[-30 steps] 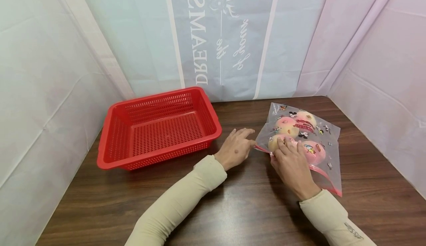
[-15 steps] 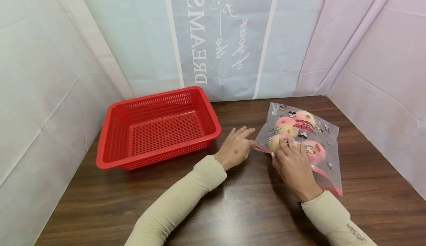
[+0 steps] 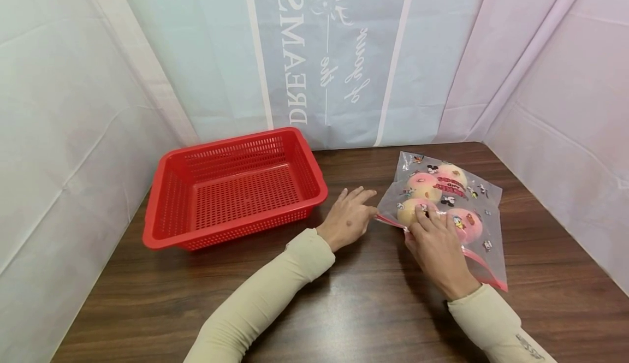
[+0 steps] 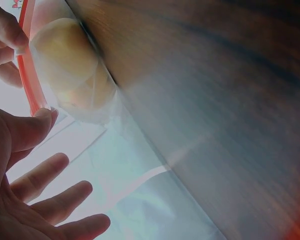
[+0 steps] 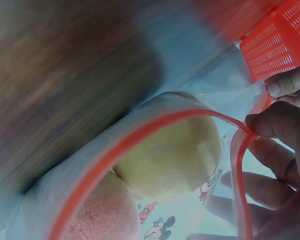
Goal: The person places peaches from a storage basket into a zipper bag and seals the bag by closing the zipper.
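A clear zip bag [image 3: 493, 213] printed with cartoon characters lies at the right of the table. Inside it are several peaches [image 3: 423, 186], pink and yellow. My left hand [image 3: 348, 220] pinches the end of the bag's red zip strip [image 4: 34, 87] between thumb and index finger, its other fingers spread. Further along the strip, my right hand [image 3: 439, 254] pinches the zip with its thumb and index finger. Its other fingers lie over the bag's printed side. In the right wrist view, the bag's mouth gapes on the near side of this pinch, with peaches visible through it.
A red perforated plastic basket [image 3: 236, 226] stands at the left of the brown wooden table [image 3: 344, 308], with nothing in it. Pale cloth walls [image 3: 216, 52] enclose the back and both sides, and the back cloth bears mirrored lettering.
My right hand has slid slightly right and nearer along the zip strip, still pinching it. The left hand keeps its place at the strip's end. The basket has not moved.
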Available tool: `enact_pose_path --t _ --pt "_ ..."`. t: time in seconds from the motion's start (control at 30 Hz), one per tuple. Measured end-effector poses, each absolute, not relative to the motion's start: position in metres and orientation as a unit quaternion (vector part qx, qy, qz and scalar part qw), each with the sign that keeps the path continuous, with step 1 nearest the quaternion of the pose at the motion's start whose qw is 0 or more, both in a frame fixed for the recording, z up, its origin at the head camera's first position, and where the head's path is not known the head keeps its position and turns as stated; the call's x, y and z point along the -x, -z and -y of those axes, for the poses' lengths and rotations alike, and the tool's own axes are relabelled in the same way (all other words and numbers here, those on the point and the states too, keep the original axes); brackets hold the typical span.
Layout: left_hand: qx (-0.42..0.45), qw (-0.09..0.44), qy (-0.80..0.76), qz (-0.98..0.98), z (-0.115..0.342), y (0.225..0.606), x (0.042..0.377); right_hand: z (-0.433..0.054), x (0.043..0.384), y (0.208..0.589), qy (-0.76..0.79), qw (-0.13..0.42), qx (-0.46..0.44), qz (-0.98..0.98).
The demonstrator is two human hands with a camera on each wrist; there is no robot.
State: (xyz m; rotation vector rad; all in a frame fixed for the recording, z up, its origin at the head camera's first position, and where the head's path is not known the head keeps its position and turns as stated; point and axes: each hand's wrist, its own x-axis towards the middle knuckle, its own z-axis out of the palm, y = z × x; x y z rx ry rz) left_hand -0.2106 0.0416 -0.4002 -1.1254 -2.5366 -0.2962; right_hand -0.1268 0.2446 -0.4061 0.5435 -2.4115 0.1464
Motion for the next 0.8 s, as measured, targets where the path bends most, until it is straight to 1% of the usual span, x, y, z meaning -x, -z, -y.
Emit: enact_pose_path --t 0.8 --pt "0.396 0.171 0.102 0.896 -0.0404 0.3996 0.2107 -0.2477 0.1236 0.4054 -0.057 0.324 -0.199 0.923"
